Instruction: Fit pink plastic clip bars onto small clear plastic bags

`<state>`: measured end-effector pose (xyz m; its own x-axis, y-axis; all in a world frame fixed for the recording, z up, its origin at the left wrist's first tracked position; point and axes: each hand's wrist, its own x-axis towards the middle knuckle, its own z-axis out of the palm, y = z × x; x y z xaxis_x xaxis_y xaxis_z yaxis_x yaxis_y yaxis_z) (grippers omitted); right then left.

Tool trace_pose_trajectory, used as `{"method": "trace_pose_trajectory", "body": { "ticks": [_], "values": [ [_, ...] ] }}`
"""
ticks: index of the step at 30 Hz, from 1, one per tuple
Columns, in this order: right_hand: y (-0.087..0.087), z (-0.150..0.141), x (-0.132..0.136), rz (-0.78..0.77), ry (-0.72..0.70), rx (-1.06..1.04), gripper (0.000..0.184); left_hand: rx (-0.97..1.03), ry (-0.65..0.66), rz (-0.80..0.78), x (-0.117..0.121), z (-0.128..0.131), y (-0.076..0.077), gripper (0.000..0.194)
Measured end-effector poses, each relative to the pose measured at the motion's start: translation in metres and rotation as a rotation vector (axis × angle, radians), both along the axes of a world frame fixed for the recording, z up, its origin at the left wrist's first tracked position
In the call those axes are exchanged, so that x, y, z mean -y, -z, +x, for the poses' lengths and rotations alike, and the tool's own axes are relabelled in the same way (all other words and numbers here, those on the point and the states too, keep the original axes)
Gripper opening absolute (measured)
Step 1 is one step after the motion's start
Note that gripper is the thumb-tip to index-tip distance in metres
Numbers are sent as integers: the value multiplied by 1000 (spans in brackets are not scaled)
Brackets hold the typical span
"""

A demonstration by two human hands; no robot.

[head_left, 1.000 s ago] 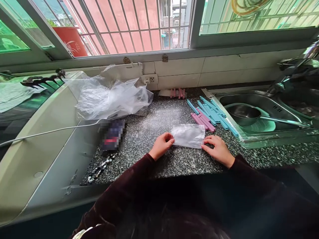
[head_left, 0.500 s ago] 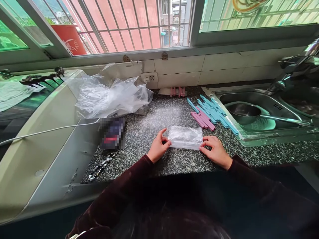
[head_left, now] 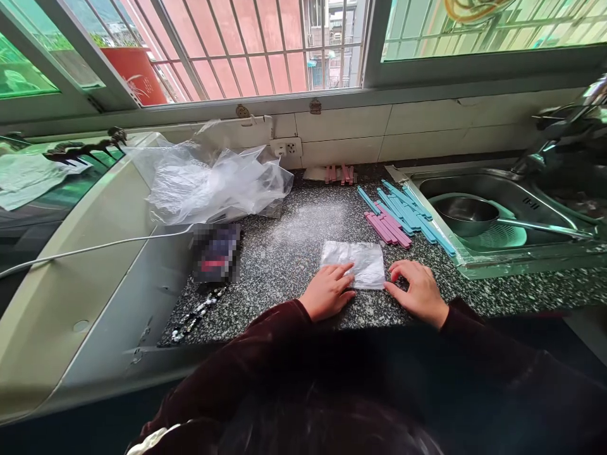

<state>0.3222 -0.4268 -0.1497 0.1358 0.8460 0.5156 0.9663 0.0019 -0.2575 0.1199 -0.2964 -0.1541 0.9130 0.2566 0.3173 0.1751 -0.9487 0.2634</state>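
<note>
A small translucent plastic bag lies flat on the speckled counter in front of me. My left hand rests across its lower left part, palm down with the fingers stretched out. At the bag's lower right corner is my right hand, thumb and fingers curved and apart. Its thumb tip meets or nearly meets the corner; I cannot tell which. Beyond the bag lie several pink strips beside a loose spread of blue strips.
A heap of clear plastic bags sits at the back left, near a wall socket. A blurred-out dark object with a beaded strap is on the left. Pink pieces lie by the wall. The sink holds a pan.
My left hand has left the bag's left edge and moved right onto its front part, flattening out. My right hand's pinch has loosened. The bag's front edge now lies flatter.
</note>
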Motion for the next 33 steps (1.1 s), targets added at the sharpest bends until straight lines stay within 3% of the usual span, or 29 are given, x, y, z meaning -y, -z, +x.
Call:
{"method": "trace_pose_trajectory", "body": {
  "ticks": [4, 7, 11, 14, 17, 20, 23, 28, 33],
  "values": [
    [-7, 2, 2, 92, -204, 198, 16, 8, -22, -29, 0, -4, 2, 26],
    [-9, 0, -3, 36, -332, 307, 11, 19, -21, -45, 0, -6, 1, 25],
    [-13, -4, -13, -103, -330, 305, 22, 42, -62, -64, 0, -6, 1, 31],
    [-25, -5, -24, -113, -331, 238, 23, 98, -151, -53, -3, -5, -5, 46],
    [-43, -4, -40, -59, -333, 114, 22, 112, -232, -92, -10, -1, -19, 29],
    [-59, -1, -62, 31, -356, -78, 22, 169, -321, -280, -23, 2, -39, 20],
    [-67, 2, -87, 48, -368, -251, 43, 348, -297, -592, -37, -2, -57, 19],
    [-65, -3, -113, -88, -402, -548, 42, 514, -265, -1075, -54, -23, -70, 29],
    [-56, -15, -117, -309, -439, -1038, 41, 384, -153, -1426, -71, -34, -72, 44]
  ]
}}
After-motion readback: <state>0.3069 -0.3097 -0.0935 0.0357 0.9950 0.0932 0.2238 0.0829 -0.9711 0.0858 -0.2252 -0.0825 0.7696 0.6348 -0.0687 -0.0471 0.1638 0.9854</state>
